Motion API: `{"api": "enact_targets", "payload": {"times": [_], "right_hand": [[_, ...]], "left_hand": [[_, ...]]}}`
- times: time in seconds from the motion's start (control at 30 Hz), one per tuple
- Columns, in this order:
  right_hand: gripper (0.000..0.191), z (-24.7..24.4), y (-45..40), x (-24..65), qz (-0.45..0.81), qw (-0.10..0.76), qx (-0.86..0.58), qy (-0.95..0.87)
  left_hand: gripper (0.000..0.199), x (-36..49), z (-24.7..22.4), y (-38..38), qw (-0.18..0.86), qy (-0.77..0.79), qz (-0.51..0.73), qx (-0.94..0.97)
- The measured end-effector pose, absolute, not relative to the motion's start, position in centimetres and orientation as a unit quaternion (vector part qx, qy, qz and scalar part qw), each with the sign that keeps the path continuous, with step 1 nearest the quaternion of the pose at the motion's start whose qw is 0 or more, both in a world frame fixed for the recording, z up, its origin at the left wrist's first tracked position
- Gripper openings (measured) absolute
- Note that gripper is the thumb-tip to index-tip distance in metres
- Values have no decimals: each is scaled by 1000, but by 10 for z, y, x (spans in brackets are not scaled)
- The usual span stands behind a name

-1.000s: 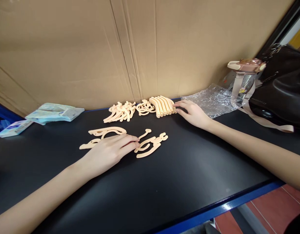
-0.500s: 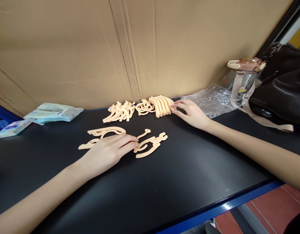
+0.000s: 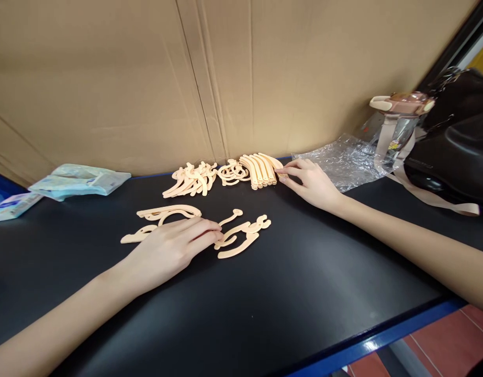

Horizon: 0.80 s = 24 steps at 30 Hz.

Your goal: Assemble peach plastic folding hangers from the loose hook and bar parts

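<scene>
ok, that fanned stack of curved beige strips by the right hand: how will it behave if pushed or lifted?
The fanned stack looks like loose thin pieces leaning on each other, so a push from the right hand would likely spread or topple them rather than move them as one. They seem light and probably fairly stiff, holding their curve. On the smooth black table they may slide easily.
</scene>
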State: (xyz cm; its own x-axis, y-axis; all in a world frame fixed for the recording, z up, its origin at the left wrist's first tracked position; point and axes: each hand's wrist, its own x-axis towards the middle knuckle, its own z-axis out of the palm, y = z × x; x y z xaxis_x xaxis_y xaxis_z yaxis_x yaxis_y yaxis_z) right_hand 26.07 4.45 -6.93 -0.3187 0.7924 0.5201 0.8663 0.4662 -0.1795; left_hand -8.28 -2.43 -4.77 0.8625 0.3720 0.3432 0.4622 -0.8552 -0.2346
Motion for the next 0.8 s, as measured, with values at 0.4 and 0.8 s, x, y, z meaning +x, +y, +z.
{"api": "enact_targets", "payload": {"times": [0.4, 0.8], "right_hand": [[18, -65, 48, 255, -66, 326, -549, -767], [11, -61, 50, 252, 34, 404, -594, -695]], "left_hand": [[42, -84, -51, -22, 140, -231, -157, -950], [30, -65, -45, -29, 163, -234, -181, -941]]}}
